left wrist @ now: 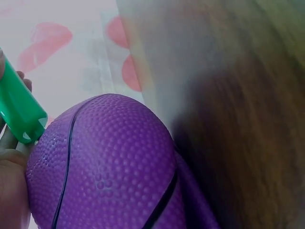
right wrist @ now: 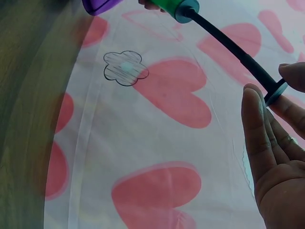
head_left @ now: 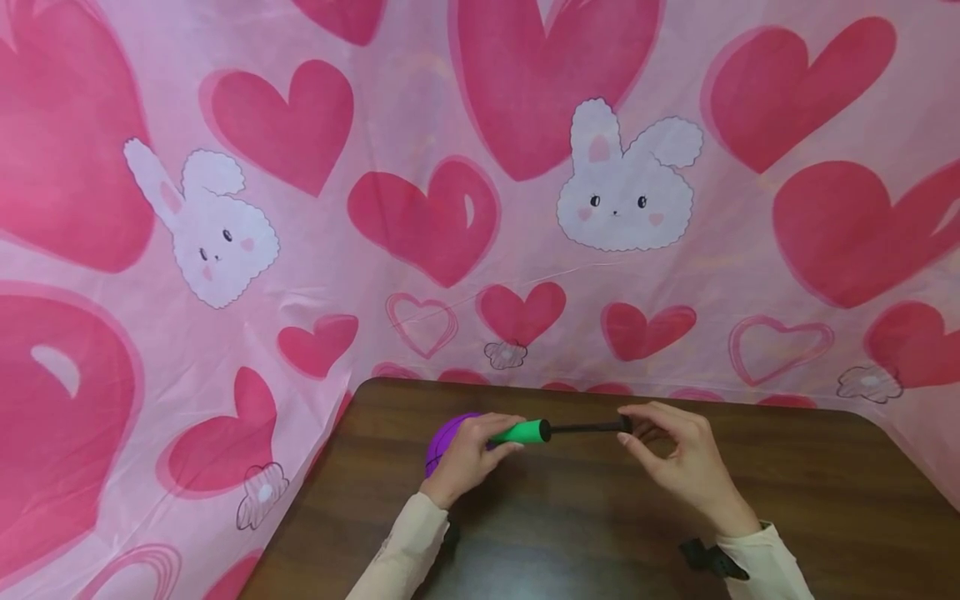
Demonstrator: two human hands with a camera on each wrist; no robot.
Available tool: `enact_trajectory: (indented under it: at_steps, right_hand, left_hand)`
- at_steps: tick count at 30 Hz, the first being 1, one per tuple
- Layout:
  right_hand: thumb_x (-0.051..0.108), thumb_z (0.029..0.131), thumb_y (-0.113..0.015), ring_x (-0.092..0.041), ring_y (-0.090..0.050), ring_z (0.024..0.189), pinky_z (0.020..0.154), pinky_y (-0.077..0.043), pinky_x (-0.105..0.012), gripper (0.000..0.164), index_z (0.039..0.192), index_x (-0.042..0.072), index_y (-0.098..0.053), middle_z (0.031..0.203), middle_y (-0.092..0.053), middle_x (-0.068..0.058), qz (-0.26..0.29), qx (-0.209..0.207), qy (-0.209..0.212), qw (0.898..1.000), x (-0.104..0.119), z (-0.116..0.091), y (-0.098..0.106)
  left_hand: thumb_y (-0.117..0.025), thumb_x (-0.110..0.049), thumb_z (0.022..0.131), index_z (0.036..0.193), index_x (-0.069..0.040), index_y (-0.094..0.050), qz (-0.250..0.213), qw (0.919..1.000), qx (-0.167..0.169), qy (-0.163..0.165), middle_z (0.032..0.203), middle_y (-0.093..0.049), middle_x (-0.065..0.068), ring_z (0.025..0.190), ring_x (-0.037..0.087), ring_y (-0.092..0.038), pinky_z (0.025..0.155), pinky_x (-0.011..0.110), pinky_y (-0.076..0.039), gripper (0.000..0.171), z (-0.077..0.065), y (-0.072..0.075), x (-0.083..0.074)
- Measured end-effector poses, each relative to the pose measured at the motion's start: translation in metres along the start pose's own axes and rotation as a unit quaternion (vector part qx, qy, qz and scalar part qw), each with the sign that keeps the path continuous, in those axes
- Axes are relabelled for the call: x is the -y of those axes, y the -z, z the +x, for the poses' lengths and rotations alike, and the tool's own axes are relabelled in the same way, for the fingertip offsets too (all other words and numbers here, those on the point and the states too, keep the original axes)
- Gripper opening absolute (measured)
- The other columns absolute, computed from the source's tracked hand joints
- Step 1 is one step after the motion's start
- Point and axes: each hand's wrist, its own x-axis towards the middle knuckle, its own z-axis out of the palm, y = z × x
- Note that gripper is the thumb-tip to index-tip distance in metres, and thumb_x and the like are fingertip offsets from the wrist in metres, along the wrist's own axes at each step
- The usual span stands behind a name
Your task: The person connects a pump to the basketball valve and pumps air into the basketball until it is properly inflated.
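My left hand (head_left: pixel 463 457) grips the green barrel (head_left: pixel 528 432) of a small hand pump, fingers and thumb curled round it. From the barrel's right end the black plunger rod (head_left: pixel 585 427) is drawn far out. My right hand (head_left: pixel 686 458) pinches the flat black handle (right wrist: pixel 275 93) at the rod's tip between thumb and fingers. A purple ball (left wrist: pixel 109 162) with a pebbled skin and black seam lines sits at the pump's other end. In the left wrist view its surface bulges and folds unevenly at the right. The left hand hides much of the ball in the head view.
Below the hands lies a dark brown wooden table (head_left: pixel 585 517) with rounded far corners. A pink cloth (head_left: pixel 525 233) printed with red hearts and white rabbits hangs behind the table and along its left side.
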Motion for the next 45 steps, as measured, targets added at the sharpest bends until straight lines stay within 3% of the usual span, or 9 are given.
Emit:
enact_trajectory:
  at_steps: [10,14,17,24,28,36,41,45]
  right_hand:
    - [-0.019,0.067,-0.084,0.001,-0.068,0.073,0.066,-0.058,-0.013,0.046,0.11,-0.002,-0.078,0.084,-0.073,-0.007,0.059,-0.005,-0.006,0.998,0.001,-0.003,-0.008]
    - [-0.019,0.069,-0.085,-0.001,-0.068,0.071,0.067,-0.059,-0.015,0.046,0.111,-0.002,-0.078,0.085,-0.072,-0.004,0.074,0.007,-0.015,0.997,0.0,-0.006,-0.015]
    - [-0.017,0.07,-0.086,-0.002,-0.068,0.071,0.067,-0.059,-0.015,0.044,0.111,-0.002,-0.079,0.086,-0.073,-0.001,0.078,0.021,-0.019,0.997,0.0,-0.007,-0.022]
    - [-0.011,0.072,-0.088,-0.006,-0.069,0.069,0.066,-0.058,-0.015,0.042,0.113,-0.004,-0.078,0.086,-0.073,-0.007,0.095,0.044,0.004,0.994,0.005,-0.011,-0.042]
    - [-0.009,0.075,-0.087,-0.006,-0.069,0.07,0.067,-0.058,-0.014,0.04,0.113,-0.006,-0.078,0.087,-0.074,-0.007,0.096,0.058,-0.004,0.994,0.003,-0.015,-0.051]
    - [-0.004,0.076,-0.088,-0.002,-0.069,0.069,0.063,-0.058,-0.014,0.037,0.111,-0.003,-0.079,0.086,-0.075,-0.003,0.072,0.06,-0.035,0.995,0.003,-0.02,-0.056]
    - [-0.004,0.075,-0.089,0.001,-0.068,0.069,0.061,-0.057,-0.014,0.036,0.11,0.002,-0.08,0.085,-0.076,-0.001,0.052,0.057,-0.049,0.996,0.002,-0.02,-0.058]
    - [-0.003,0.076,-0.089,0.002,-0.067,0.069,0.061,-0.057,-0.014,0.035,0.109,0.003,-0.08,0.085,-0.075,-0.001,0.047,0.056,-0.051,0.996,0.002,-0.02,-0.057]
  left_hand:
    - [-0.082,-0.012,0.089,0.129,-0.01,-0.074,0.0,1.0,0.006,-0.004,0.125,-0.077,0.004,0.113,0.02,-0.075,0.099,0.04,-0.061,0.04,-0.001,-0.001,-0.002]
    - [-0.08,-0.016,0.092,0.13,-0.011,-0.074,0.002,0.9999,0.012,-0.006,0.127,-0.077,0.004,0.114,0.02,-0.075,0.099,0.039,-0.06,0.039,0.0,-0.003,-0.003]
    - [-0.079,-0.018,0.092,0.13,-0.012,-0.074,0.007,0.9998,0.016,-0.012,0.126,-0.077,0.003,0.112,0.018,-0.075,0.098,0.037,-0.061,0.039,0.0,-0.005,-0.004]
    - [-0.081,-0.015,0.09,0.127,-0.011,-0.075,0.01,0.9987,0.017,-0.046,0.12,-0.079,0.003,0.106,0.016,-0.076,0.093,0.032,-0.061,0.038,-0.001,-0.013,-0.011]
    - [-0.081,-0.016,0.09,0.125,-0.014,-0.075,0.012,0.9979,0.023,-0.059,0.117,-0.079,0.002,0.102,0.012,-0.075,0.089,0.027,-0.061,0.036,-0.001,-0.017,-0.015]
    - [-0.081,-0.015,0.09,0.125,-0.012,-0.076,0.005,0.9985,0.027,-0.048,0.117,-0.079,0.001,0.102,0.012,-0.075,0.09,0.027,-0.061,0.035,-0.002,-0.017,-0.014]
    - [-0.08,-0.015,0.091,0.131,-0.01,-0.073,0.014,0.9982,0.031,-0.048,0.122,-0.078,0.006,0.108,0.016,-0.075,0.093,0.03,-0.061,0.041,-0.001,-0.015,-0.014]
    - [-0.078,-0.015,0.093,0.138,-0.013,-0.069,0.007,0.9985,0.048,-0.028,0.127,-0.077,0.006,0.112,0.017,-0.074,0.094,0.03,-0.06,0.046,-0.001,-0.015,-0.015]
